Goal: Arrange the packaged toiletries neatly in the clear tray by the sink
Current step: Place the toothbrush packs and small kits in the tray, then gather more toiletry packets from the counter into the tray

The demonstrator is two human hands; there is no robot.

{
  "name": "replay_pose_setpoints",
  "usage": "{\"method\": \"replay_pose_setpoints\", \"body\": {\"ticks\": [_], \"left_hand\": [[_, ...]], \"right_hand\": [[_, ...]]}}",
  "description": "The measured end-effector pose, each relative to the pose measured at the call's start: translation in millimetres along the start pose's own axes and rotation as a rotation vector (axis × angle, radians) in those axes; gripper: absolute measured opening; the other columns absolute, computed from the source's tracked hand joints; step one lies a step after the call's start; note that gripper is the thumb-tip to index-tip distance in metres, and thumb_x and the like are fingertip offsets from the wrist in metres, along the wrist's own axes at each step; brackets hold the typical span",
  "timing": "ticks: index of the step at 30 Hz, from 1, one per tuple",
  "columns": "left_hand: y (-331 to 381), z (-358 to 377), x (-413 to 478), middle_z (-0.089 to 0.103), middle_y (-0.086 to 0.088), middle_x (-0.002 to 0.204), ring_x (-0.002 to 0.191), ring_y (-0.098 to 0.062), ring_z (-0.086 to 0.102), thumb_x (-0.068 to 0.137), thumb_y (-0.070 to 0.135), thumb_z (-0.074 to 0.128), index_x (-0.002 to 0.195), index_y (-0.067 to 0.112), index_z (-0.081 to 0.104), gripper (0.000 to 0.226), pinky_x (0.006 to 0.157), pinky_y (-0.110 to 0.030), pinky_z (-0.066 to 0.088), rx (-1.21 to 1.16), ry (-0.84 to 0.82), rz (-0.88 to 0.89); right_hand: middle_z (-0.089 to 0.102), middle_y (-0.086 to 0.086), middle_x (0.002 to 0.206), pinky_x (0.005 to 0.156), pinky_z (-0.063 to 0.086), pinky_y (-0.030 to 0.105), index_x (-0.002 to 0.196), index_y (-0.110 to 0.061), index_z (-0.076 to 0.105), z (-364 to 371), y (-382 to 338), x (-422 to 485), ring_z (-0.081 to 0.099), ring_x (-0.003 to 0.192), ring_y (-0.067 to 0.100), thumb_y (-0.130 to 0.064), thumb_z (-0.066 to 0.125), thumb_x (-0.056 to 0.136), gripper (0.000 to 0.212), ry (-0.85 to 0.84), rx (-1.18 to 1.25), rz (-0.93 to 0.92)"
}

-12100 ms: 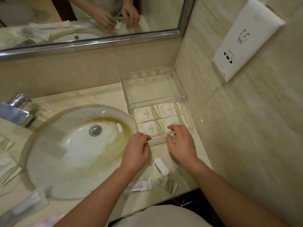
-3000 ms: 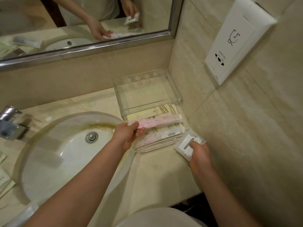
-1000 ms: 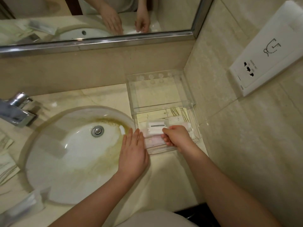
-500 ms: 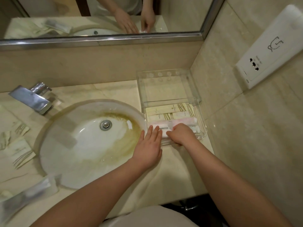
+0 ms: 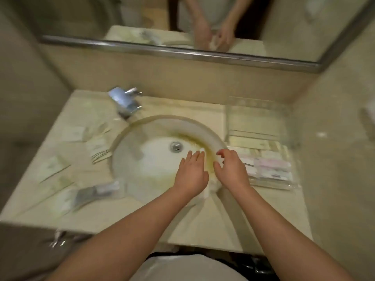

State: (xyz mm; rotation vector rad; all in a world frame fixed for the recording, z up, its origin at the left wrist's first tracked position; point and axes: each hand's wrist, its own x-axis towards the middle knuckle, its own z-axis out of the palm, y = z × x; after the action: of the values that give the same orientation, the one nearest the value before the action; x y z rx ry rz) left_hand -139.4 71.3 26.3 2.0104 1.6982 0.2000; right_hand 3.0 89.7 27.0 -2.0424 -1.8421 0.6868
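The frame is blurred by motion. The clear tray [image 5: 261,110] stands on the counter right of the sink. In its front half lie cream packets [image 5: 249,144] and pink-and-white wrapped items [image 5: 272,169]. My left hand [image 5: 191,173] is flat, fingers apart, over the basin's right side, holding nothing. My right hand [image 5: 231,169] hovers over the basin rim just left of the tray, fingers loosely curled and empty. More packets [image 5: 75,133] and a dark wrapped item [image 5: 95,192] lie on the counter left of the sink.
The white sink basin [image 5: 146,159] has a yellow stain and a metal drain [image 5: 176,146]. A chrome faucet [image 5: 124,101] stands at the back left. A mirror [image 5: 182,21] spans the back wall. Beige walls close in on both sides.
Both hands have left the tray and moved left over the basin. The view has swung left, showing the left counter and its packets. The pink and white items stay in the tray.
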Motion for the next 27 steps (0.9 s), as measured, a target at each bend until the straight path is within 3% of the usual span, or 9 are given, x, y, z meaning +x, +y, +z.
{"method": "replay_pose_setpoints", "body": {"ticks": [3,9,15,19,22,27], "left_hand": [[-50,-25,-33,0.046,-0.01,0.144,0.138,-0.033,0.034,0.088,0.018,0.048,0.142,0.007,0.038,0.056,0.11,-0.044,0.033,-0.064,0.165,-0.202],[-135,-58,-116,0.05,-0.008,0.14,0.128,-0.024,0.045,0.09,0.009,0.047,0.139,0.01,0.046,0.049,0.103,-0.033,0.037,-0.139,0.337,-0.427],[-226,-86,-159,0.063,-0.012,0.116,0.109,-0.028,0.058,0.08,-0.005,0.048,0.115,0.008,0.065,0.041,0.091,-0.035,0.046,-0.188,0.48,-0.54],[-298,-108,-175,0.067,-0.007,0.105,0.097,-0.023,0.062,0.083,-0.005,0.05,0.1,0.009,0.072,0.031,0.08,-0.025,0.044,-0.199,0.592,-0.68],[-345,-118,-177,0.064,-0.006,0.112,0.103,-0.023,0.057,0.087,0.004,0.056,0.11,0.011,0.069,0.027,0.082,-0.028,0.044,-0.117,0.513,-0.704],[-378,-115,-173,0.058,-0.004,0.112,0.102,-0.024,0.05,0.083,0.024,0.07,0.128,0.022,0.059,0.046,0.086,-0.035,0.044,0.073,0.238,-0.657]], "right_hand": [[0.062,0.001,0.117,0.085,0.051,0.036,0.122,-0.019,0.059,36,-46,-3,0.063,0.099,0.02,-0.025,0.062,0.088,0.034,-0.137,0.098,-0.159],[0.063,-0.002,0.113,0.077,0.043,0.028,0.118,-0.024,0.058,102,-133,-28,0.06,0.092,0.013,-0.03,0.061,0.089,0.03,-0.399,0.093,-0.409],[0.064,-0.001,0.115,0.081,0.046,0.029,0.117,-0.02,0.062,147,-203,-41,0.061,0.103,0.018,-0.03,0.059,0.089,0.029,-0.471,-0.032,-0.547],[0.065,-0.001,0.116,0.08,0.047,0.029,0.117,-0.019,0.063,177,-247,-43,0.061,0.104,0.018,-0.031,0.059,0.09,0.029,-0.467,-0.035,-0.526],[0.064,0.0,0.117,0.078,0.049,0.031,0.115,-0.019,0.063,197,-273,-35,0.061,0.102,0.02,-0.033,0.06,0.089,0.03,-0.395,-0.01,-0.392],[0.064,0.003,0.111,0.072,0.048,0.03,0.111,-0.017,0.063,211,-298,-9,0.063,0.096,0.021,-0.033,0.061,0.088,0.029,-0.314,-0.003,-0.209]]}}
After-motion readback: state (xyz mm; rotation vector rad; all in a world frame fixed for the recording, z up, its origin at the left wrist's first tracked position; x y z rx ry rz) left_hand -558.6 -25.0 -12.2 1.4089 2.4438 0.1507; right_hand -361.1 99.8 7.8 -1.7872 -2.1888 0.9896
